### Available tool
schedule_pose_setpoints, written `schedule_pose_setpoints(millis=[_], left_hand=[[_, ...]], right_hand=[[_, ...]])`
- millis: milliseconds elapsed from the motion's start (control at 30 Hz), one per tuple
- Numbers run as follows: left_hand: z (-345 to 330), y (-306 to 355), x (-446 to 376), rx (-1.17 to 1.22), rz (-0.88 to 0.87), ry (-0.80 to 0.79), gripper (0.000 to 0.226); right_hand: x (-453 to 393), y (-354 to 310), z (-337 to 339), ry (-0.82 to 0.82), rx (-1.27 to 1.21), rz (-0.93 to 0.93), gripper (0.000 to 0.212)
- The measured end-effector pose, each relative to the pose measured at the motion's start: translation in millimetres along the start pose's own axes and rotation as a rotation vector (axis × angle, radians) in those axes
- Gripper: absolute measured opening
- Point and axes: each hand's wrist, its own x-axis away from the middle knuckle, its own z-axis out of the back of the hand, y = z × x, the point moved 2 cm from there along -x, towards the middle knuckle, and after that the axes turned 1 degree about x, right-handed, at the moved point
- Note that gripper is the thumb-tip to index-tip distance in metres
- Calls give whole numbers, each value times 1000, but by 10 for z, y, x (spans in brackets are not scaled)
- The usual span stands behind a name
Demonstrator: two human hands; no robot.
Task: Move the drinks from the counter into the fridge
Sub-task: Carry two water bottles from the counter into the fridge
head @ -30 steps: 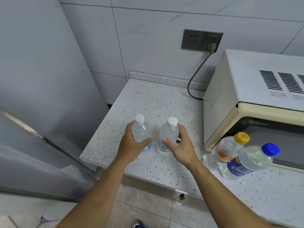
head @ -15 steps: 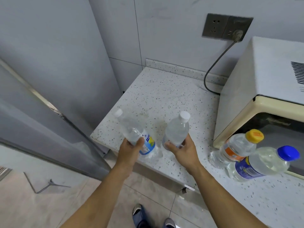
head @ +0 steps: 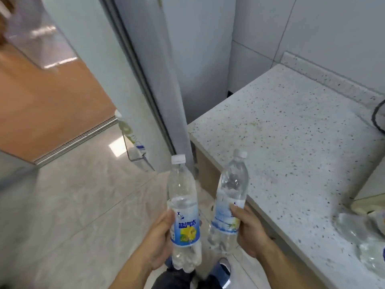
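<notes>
The left hand [head: 159, 236] grips a clear water bottle [head: 184, 213] round its lower half, fingers curled behind the blue and yellow label, the white cap pointing up and away. The right hand [head: 250, 228] holds a second bottle [head: 230, 197] the same way, thumb pressed on its label, the bottle tilted slightly to the right. Both bottles are in the air over the tiled floor [head: 83, 205], just off the front edge of the speckled counter [head: 291, 142] and near each other without touching. To the left stands the fridge [head: 145, 69], and a door shelf [head: 135, 151] holds another bottle. More bottles lie blurred at the counter's right end [head: 358, 238].
</notes>
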Motion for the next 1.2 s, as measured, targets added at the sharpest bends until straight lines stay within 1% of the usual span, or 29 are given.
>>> schedule_pose_setpoints(millis=[33, 67, 100, 167, 200, 300, 400, 433, 500, 633, 700, 833, 1033, 1100, 1200], left_hand=[[126, -7, 49, 45, -10, 30, 74], [242, -7, 95, 76, -12, 48, 61], [363, -3, 139, 107, -15, 78, 58], [593, 33, 240, 175, -39, 125, 61], [689, 67, 299, 199, -66, 149, 63], [992, 188, 462, 278, -153, 234, 63], [1328, 345, 605, 332, -213, 289, 65], [1445, 404, 652, 336, -229, 299, 67], [1694, 526, 746, 337, -265, 313, 71], [2236, 758, 899, 342, -304, 314, 70], [2534, 877, 956, 356, -329, 310, 68], [2999, 1156, 1021, 382, -370, 282, 66], [3425, 1637, 846, 393, -407, 212, 67], [3528, 1855, 710, 365, -414, 225, 64], [3689, 2264, 469, 307, -412, 290, 63]], right_hand=[[-19, 54, -107, -15, 11, -29, 43], [-35, 112, -202, -26, 18, -56, 43], [-48, 171, -315, -39, 25, -84, 40], [-70, 292, -571, -68, 59, -133, 37], [-84, 349, -703, -78, 84, -151, 42], [-135, 510, -1117, -129, 168, -188, 66], [-210, 645, -1593, -186, 231, -223, 99], [-248, 692, -1754, -200, 246, -223, 103], [-337, 795, -2062, -231, 271, -213, 98], [-525, 1013, -2666, -287, 308, -224, 70], [-608, 1129, -2967, -286, 341, -214, 60], [-810, 1350, -3487, -304, 370, -229, 57], [-1258, 1435, -3968, -332, 344, -271, 61], [-1488, 1409, -4118, -346, 356, -262, 58], [-1930, 1337, -4378, -313, 386, -232, 59]])
